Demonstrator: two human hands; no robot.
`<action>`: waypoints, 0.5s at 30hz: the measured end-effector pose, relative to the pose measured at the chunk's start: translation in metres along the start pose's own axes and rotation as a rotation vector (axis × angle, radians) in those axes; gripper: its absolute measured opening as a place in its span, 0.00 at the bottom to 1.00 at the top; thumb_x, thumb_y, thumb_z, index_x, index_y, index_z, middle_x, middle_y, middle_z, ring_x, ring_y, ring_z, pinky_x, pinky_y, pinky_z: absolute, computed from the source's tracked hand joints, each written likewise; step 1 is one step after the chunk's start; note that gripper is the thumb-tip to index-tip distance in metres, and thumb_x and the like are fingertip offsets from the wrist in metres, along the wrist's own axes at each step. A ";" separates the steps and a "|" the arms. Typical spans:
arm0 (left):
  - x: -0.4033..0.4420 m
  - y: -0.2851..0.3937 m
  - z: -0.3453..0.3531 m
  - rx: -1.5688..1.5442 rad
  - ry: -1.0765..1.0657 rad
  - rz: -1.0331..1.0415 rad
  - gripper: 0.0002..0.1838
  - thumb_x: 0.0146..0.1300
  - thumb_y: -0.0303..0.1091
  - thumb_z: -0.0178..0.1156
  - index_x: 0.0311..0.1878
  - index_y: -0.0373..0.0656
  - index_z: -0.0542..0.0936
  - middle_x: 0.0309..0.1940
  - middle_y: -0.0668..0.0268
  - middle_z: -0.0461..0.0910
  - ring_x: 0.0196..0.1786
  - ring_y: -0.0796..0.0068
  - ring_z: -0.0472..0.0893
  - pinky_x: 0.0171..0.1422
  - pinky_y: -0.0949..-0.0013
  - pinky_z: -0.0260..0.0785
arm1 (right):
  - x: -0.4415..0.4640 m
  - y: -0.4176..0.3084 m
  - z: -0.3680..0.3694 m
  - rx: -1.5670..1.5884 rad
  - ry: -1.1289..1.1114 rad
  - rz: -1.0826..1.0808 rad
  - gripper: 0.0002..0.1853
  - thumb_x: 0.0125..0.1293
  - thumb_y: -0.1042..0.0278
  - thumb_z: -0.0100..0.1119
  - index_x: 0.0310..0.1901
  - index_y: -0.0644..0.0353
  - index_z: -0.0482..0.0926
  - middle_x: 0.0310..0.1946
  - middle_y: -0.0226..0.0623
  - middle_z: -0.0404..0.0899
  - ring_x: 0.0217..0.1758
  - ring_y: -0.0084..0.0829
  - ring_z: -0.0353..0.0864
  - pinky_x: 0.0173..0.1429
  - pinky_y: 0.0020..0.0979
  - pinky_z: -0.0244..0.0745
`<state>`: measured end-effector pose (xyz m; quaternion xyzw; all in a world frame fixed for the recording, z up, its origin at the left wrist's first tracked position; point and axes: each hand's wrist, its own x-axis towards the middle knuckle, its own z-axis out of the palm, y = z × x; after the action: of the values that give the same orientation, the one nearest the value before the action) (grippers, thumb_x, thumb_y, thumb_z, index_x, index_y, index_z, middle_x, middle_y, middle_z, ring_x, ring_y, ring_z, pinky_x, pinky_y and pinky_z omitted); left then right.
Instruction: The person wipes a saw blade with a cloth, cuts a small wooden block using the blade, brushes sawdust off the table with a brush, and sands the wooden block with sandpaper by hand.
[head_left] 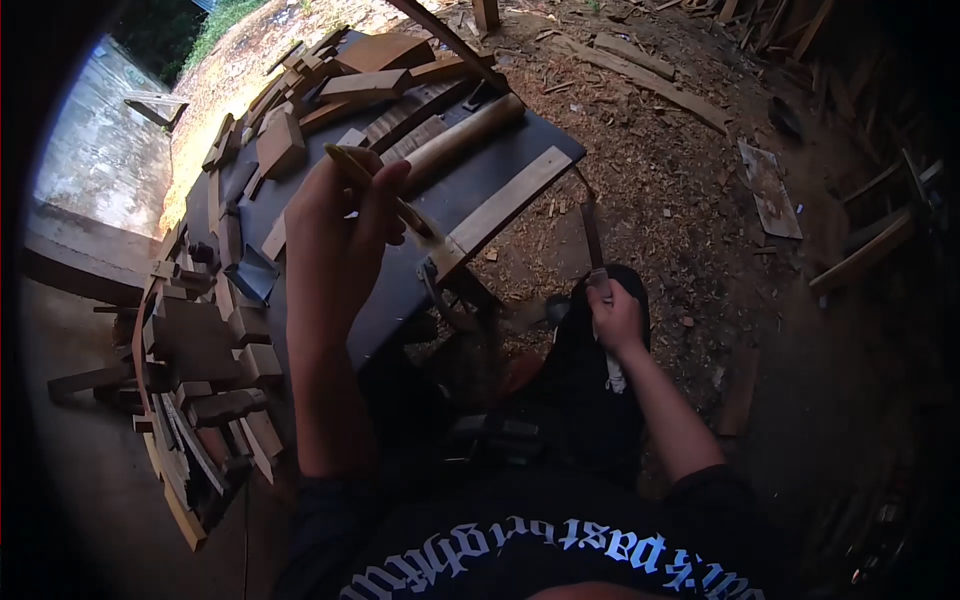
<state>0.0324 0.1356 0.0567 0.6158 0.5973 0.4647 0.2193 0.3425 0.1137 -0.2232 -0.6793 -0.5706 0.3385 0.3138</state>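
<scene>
My left hand (pixel 345 215) is raised over the dark table, its fingers closed around a thin yellowish stick (pixel 412 218). The stick's lower end points down at the near end of a pale wooden strip (pixel 512 200) along the table edge; whether they touch I cannot tell. By that end is a curved metal piece, like a clamp (pixel 432 280). Low at my right, beside my dark-clothed leg, my right hand (pixel 616 315) grips the handle of a tool with a long, narrow dark blade (pixel 591 235). The exact kind of tool is unclear in the dim light.
On the dark tabletop (pixel 385 325) lie a round wooden pole (pixel 465 142) and many wood blocks (pixel 280 145). More offcuts (pixel 205 340) are piled at the left. Wood shavings (pixel 535 265) and loose boards (pixel 650 82) cover the ground; timber (pixel 865 250) stands at the right.
</scene>
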 end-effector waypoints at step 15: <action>0.012 -0.014 0.008 -0.021 0.004 -0.018 0.14 0.79 0.37 0.62 0.47 0.32 0.78 0.31 0.59 0.85 0.29 0.78 0.86 0.35 0.72 0.79 | 0.003 0.000 0.001 -0.033 0.049 -0.058 0.21 0.73 0.47 0.62 0.42 0.61 0.83 0.36 0.53 0.87 0.44 0.58 0.88 0.45 0.51 0.80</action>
<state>0.0300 0.1517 0.0455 0.6071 0.5985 0.4701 0.2287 0.3419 0.1171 -0.2243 -0.6757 -0.5877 0.3030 0.3261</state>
